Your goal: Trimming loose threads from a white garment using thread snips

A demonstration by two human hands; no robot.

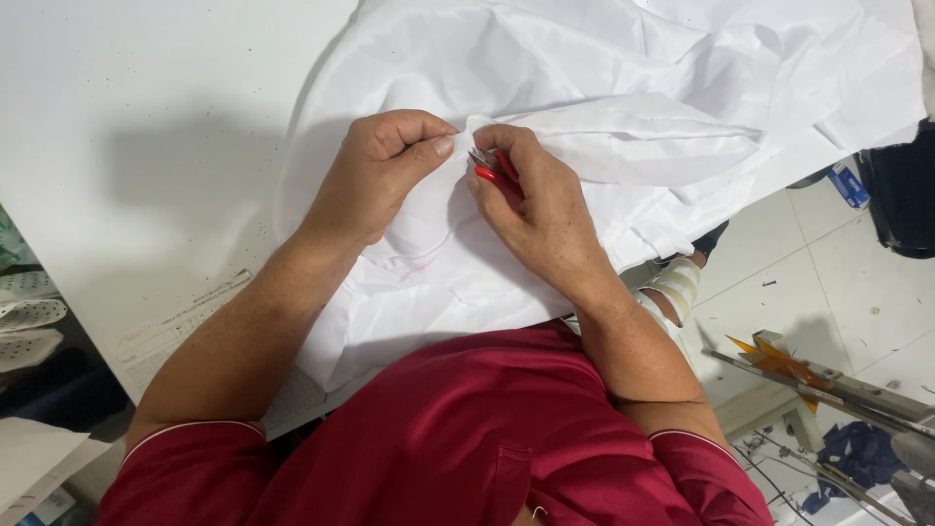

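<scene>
bright, even overhead light; soft shadow on the white table (146,146) at upper left; white fabric (604,78) nearly overexposed; focus sharp throughout.

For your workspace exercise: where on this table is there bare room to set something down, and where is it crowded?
Free: the white table left of the white fabric, back to its far edge. Crowded: the fabric covers the right side, where the left hand pinches it and the right hand holds red-handled snips.

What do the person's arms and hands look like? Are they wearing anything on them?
Both arms are bare from above the elbow down. Short dark red sleeves with a thin pale edge trim cover the upper arms. The left hand and right hand have no gloves, and no rings or watch show.
</scene>
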